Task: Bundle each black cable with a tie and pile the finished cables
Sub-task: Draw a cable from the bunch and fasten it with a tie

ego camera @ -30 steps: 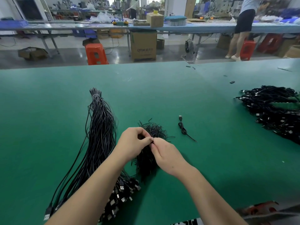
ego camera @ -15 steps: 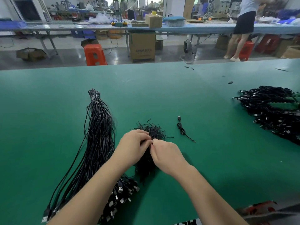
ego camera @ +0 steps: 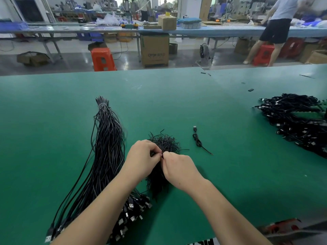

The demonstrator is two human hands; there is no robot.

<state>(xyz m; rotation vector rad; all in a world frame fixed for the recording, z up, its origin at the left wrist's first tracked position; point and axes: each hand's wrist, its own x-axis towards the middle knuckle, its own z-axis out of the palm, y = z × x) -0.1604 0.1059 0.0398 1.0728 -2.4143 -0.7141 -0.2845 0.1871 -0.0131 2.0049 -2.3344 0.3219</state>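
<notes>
we have both hands meeting over the heap of ties [ego camera: 165, 144] in the middle of the green counter [ego camera: 53, 121]. our left hand [ego camera: 142, 159] is curled, fingertips pinched together at the near edge of the heap, and our right hand [ego camera: 178, 167] is curled the same way, its fingertips touching the left's. they seem to be teasing one thin black tie out of the tangle, though the strand itself is too fine to make out between the fingers (so we cannot say which hand really has it).

the layout looks made for a left-to-right flow. the loose cables [ego camera: 106, 147] lie just left of our left forearm, tied together at the far tip, plugs fanned out at the near end, within easy reach for the next pick. the ties sit dead centre, where both hands work. the finished pile [ego camera: 297, 121] lies well apart on the right edge, out of the way.

the cables are long, thin, glossy black, with silver usb plugs. one small coiled cable [ego camera: 198, 139] lies alone between the ties and the finished pile, its plug pointing away from us; we judge it bundled but not yet piled.
</notes>
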